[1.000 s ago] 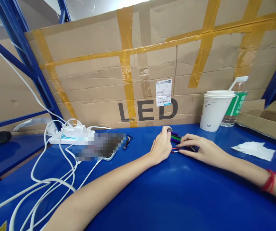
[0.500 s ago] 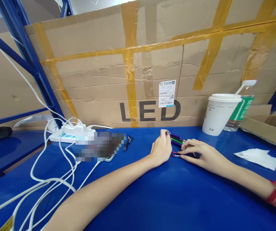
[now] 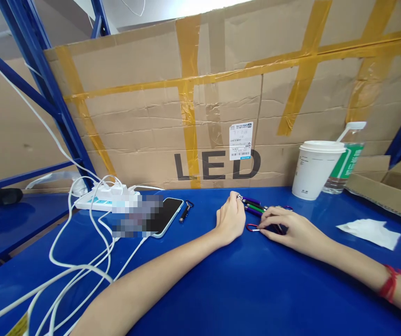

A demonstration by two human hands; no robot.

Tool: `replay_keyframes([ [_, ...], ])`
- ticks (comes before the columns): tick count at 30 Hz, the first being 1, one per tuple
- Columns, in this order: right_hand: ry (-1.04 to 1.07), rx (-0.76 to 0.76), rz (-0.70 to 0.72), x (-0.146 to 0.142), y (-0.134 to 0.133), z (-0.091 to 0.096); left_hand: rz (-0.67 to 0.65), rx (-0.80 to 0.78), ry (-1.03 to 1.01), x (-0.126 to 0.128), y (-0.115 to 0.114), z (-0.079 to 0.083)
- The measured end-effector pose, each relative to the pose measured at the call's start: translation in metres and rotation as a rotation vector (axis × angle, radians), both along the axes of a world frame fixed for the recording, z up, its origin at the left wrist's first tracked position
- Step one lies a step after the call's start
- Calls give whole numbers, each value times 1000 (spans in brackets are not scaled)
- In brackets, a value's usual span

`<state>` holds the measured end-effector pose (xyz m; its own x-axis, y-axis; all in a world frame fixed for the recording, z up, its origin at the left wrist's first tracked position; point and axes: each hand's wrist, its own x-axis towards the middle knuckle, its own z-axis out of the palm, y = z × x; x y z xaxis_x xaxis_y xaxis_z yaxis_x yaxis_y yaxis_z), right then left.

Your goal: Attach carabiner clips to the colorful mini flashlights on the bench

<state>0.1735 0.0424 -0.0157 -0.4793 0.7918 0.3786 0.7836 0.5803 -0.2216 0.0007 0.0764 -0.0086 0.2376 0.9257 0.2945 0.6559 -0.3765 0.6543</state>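
Note:
Several slim pen-like tubes lie together in the middle of the blue table (image 3: 242,289), among them a purple tube (image 3: 251,201) and a green tube (image 3: 255,206). My left hand (image 3: 230,220) is curled at their left end, its fingertips closed at a small silver clip (image 3: 239,198). What else its fingers hold is hidden. From the right, my right hand (image 3: 291,229) reaches over the other end of the tubes. Its thumb and forefinger pinch a red carabiner (image 3: 249,228) with a silver gate. Part of the tubes is covered by this hand.
Left of my hands lie a short black tube with a clip (image 3: 185,213) and a phone (image 3: 168,215), partly blurred. White cables run from a power strip (image 3: 93,201). A paper cup (image 3: 314,172), a bottle (image 3: 343,163), a tissue (image 3: 371,233) and an open carton (image 3: 378,196) stand right.
The view has shifted slightly. My right hand keeps its pinch, and more of the red carabiner's loop shows beside it. My left hand stays curled at the tubes' left end.

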Motion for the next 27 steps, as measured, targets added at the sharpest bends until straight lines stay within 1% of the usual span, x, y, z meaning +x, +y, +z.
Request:
replay_keyframes([
  [7,24,-10,8,2,1,-2,8,13,-3,0,1,-2],
  [13,35,-2,7,0,-2,3,-5,39,6,1,3,-3],
  [19,48,-10,-22,-3,-7,8,-12,42,29,2,5,-4],
  [27,73,-21,-7,-2,-6,7,7,14,29,3,5,-3],
])
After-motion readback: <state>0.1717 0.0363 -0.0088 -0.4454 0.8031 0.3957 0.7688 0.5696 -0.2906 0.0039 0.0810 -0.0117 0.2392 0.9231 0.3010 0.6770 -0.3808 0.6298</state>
